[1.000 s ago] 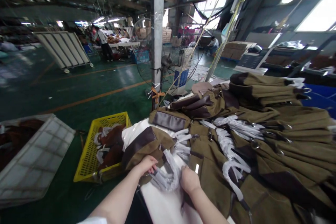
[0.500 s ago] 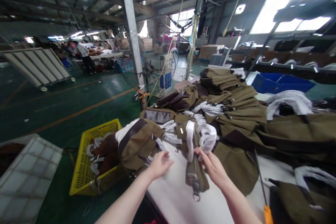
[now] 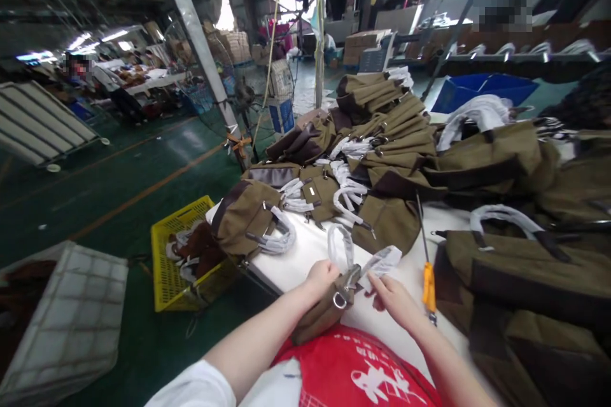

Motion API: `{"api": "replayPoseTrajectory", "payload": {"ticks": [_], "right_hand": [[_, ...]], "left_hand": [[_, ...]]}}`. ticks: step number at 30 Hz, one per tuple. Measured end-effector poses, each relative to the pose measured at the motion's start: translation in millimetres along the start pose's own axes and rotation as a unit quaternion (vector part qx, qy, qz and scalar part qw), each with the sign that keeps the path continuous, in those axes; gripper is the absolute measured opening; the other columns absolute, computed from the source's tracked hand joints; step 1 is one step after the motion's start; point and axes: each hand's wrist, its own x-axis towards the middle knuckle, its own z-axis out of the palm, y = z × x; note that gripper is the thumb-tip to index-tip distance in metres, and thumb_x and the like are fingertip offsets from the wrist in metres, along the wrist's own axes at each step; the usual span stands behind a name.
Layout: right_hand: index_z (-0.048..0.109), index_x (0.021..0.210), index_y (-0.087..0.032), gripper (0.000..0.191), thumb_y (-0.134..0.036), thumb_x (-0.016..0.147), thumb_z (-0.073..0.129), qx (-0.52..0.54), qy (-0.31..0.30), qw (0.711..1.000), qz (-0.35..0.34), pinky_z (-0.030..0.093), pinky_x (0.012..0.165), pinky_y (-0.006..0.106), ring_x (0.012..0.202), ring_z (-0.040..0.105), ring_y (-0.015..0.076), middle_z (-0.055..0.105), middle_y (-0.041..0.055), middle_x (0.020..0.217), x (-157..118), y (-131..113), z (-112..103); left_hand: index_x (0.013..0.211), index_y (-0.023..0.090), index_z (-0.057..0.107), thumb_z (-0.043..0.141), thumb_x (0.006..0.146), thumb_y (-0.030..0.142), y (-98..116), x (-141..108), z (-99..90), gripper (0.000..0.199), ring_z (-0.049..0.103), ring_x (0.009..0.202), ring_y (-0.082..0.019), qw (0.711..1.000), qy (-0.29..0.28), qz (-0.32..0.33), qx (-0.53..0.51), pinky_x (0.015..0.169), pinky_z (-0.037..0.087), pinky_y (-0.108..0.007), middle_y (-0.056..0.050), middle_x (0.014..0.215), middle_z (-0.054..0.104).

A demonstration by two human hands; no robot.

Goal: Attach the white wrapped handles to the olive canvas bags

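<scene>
As an olive bag (image 3: 312,324) leans against a red apron (image 3: 324,359) at the lower middle of the frame, a person has both hands at its pale-wrapped handles. The left hand (image 3: 323,275) is curled in a fist on the bag's top edge, beside the base of the left wrapped handle (image 3: 350,245), apparently to steady the body; its fingertips are hidden from where I stand. The right hand (image 3: 387,292) grasps the right wrapped handle (image 3: 387,259) near its lower end, seemingly to hold it apart from its twin, with a metal ring (image 3: 340,301) exposed below. The wrapping probably guards against scuffs. More olive bags (image 3: 405,124) crowd the white worktop (image 3: 305,248) toward the upper right, likely stacked to leave room for handling one. An orange-handled tool (image 3: 428,286) lies beside the right forearm, presumably within easy reach. At middle left, a yellow crate (image 3: 160,267) holds brown items (image 3: 203,248), perhaps to keep colours separate. White characters (image 3: 366,351) on the apron are too blurred to read; a small pale label (image 3: 312,191) on one bag is likewise illegible.
</scene>
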Motion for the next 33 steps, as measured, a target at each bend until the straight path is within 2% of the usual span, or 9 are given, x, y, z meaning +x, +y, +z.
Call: {"api": "replayPoseTrajectory", "payload": {"ticks": [3, 8, 13, 17, 21, 23, 26, 30, 33], "right_hand": [[0.056, 0.066, -0.021, 0.057, -0.069, 0.088, 0.035, -0.028, -0.088, 0.996, -0.008, 0.04, 0.046, 0.03, 0.04, 0.051, 0.0154, 0.062, 0.003, 0.05, -31, -8, -7], [0.055, 0.11, -0.023, 0.037, -0.053, 0.091, 0.044, -0.075, -0.01, 0.993, -0.087, 0.048, 0.068, 0.034, 0.069, 0.066, 0.0206, 0.069, 0.0017, 0.074, -61, -34, -2], [0.053, 0.099, -0.023, 0.029, -0.05, 0.09, 0.046, 0.042, -0.041, 0.993, -0.107, 0.046, 0.065, 0.032, 0.063, 0.058, 0.0173, 0.06, -0.0041, 0.067, -58, -24, 14], [0.051, 0.086, -0.022, 0.024, -0.045, 0.085, 0.056, 0.126, -0.062, 0.984, -0.113, 0.042, 0.06, 0.028, 0.061, 0.053, 0.0148, 0.058, -0.0044, 0.067, -59, -18, 15], [0.053, 0.078, -0.022, 0.021, -0.038, 0.091, 0.049, 0.013, -0.035, 0.988, -0.148, 0.042, 0.066, 0.03, 0.068, 0.057, 0.0166, 0.063, -0.0005, 0.073, -64, -26, 3], [0.055, 0.078, -0.023, 0.02, -0.033, 0.092, 0.047, -0.136, 0.021, 0.977, -0.162, 0.041, 0.071, 0.031, 0.076, 0.06, 0.0188, 0.066, 0.0021, 0.08, -60, -29, -4], [0.061, 0.081, -0.023, 0.015, -0.027, 0.09, 0.049, -0.293, 0.069, 0.949, -0.094, 0.037, 0.071, 0.033, 0.08, 0.063, 0.0215, 0.07, 0.0045, 0.083, -35, -17, -18], [0.065, 0.084, -0.018, 0.017, -0.023, 0.088, 0.049, -0.308, 0.099, 0.946, 0.014, 0.039, 0.07, 0.035, 0.083, 0.067, 0.0268, 0.074, 0.0133, 0.089, 14, 21, -42], [0.066, 0.087, -0.015, 0.022, -0.022, 0.089, 0.045, -0.3, 0.125, 0.945, 0.041, 0.042, 0.073, 0.039, 0.086, 0.067, 0.0307, 0.074, 0.0188, 0.091, 27, 40, -53]], "left_hand": [[0.069, 0.016, 0.064, 0.047, 0.084, 0.026, 4, -13, 17.3, 0.025, 0.06, 0.073, -0.02, 1.0, -0.009, 0.013, 0.007, 0.071, 0.043, -0.03, -0.004, 0.068, 0.065], [0.075, 0.015, 0.067, 0.052, 0.083, 0.027, 17, -22, 30.8, 0.021, 0.064, 0.082, -0.022, 1.0, -0.029, 0.01, 0.003, 0.077, 0.046, -0.03, -0.007, 0.079, 0.071], [0.08, 0.012, 0.065, 0.04, 0.091, 0.027, 16, -16, 39.6, 0.031, 0.065, 0.073, -0.019, 0.996, -0.059, -0.061, -0.03, 0.067, 0.048, -0.028, -0.01, 0.08, 0.071], [0.081, 0.011, 0.066, 0.046, 0.091, 0.037, 14, -14, 41.4, 0.034, 0.066, 0.079, -0.021, 0.994, -0.077, -0.064, -0.036, 0.073, 0.05, -0.028, -0.011, 0.083, 0.073], [0.085, 0.012, 0.068, 0.051, 0.089, 0.043, 15, -18, 39.1, 0.036, 0.066, 0.09, -0.023, 0.995, -0.088, -0.036, -0.027, 0.08, 0.051, -0.03, -0.01, 0.088, 0.074], [0.088, 0.014, 0.069, 0.05, 0.089, 0.043, 16, -22, 36.2, 0.035, 0.065, 0.091, -0.024, 0.995, -0.093, -0.014, -0.016, 0.082, 0.05, -0.031, -0.01, 0.09, 0.074], [0.085, 0.016, 0.066, 0.044, 0.091, 0.042, 19, -32, 30.6, 0.035, 0.064, 0.088, -0.023, 0.995, -0.09, 0.038, 0.01, 0.081, 0.049, -0.032, -0.009, 0.088, 0.073], [0.074, 0.019, 0.058, 0.038, 0.092, 0.042, 22, -47, 20.8, 0.035, 0.059, 0.077, -0.019, 0.988, -0.074, 0.136, 0.005, 0.076, 0.045, -0.03, -0.005, 0.077, 0.065], [0.07, 0.02, 0.052, 0.037, 0.09, 0.05, 20, -50, 12.8, 0.039, 0.054, 0.074, -0.018, 0.985, -0.072, 0.148, -0.047, 0.074, 0.043, -0.03, -0.002, 0.073, 0.058]]}}
